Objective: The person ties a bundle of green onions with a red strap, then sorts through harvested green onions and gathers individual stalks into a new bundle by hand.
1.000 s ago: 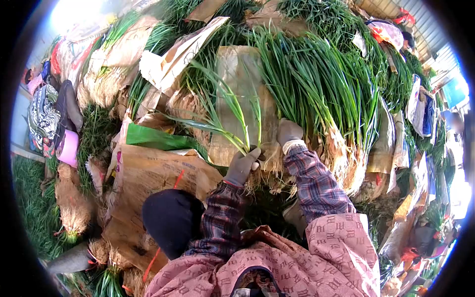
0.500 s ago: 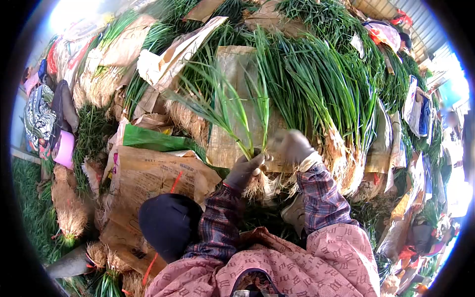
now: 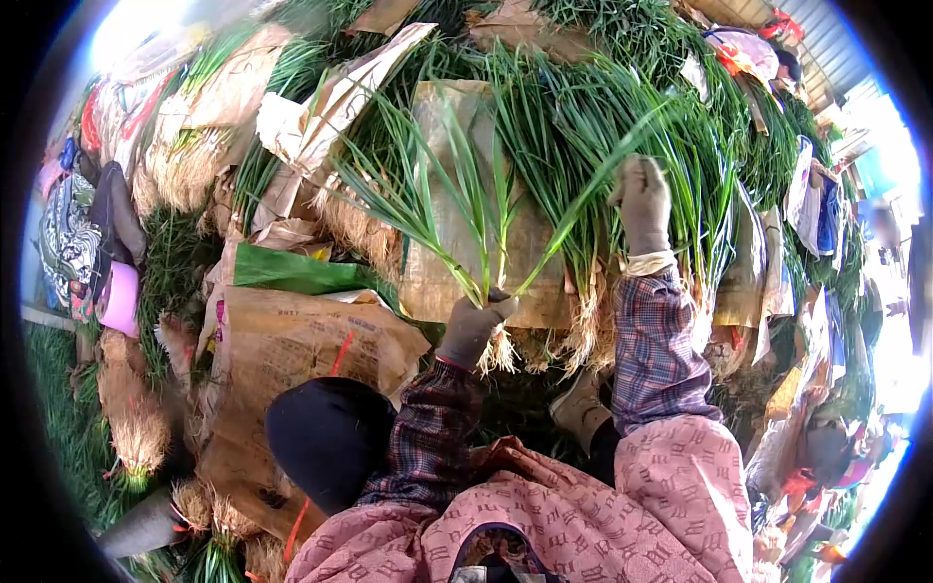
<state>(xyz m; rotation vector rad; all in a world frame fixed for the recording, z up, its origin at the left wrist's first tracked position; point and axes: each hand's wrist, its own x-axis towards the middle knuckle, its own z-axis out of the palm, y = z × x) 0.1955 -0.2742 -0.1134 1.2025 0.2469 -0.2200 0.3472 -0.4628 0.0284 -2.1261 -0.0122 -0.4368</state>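
My left hand point(image 3: 470, 328), in a grey glove, is closed around the lower stems of a few green onions point(image 3: 476, 238). Their white roots hang below the fist, and their leaves fan upward. My right hand point(image 3: 643, 194), also gloved, is raised with curled fingers over the pile at the right. One long leaf point(image 3: 573, 225) slants from the left hand up to those fingers; whether they pinch it I cannot tell. Right beneath that hand lies a thick row of green onions point(image 3: 573, 146) with pale roots toward me.
A tan sheet point(image 3: 457, 282) lies under the held stems. Brown sacking point(image 3: 301, 360) and a green plastic strip point(image 3: 301, 270) are at the left, near my dark-clad knee point(image 3: 330, 442). A shoe point(image 3: 581, 403) shows below. Root bundles point(image 3: 136, 408) and a pink roll point(image 3: 120, 293) stand further left.
My right hand has moved up and right, away from the left hand, and one leaf now slants out toward it. The left hand keeps its hold on the green onions, slightly lower left.
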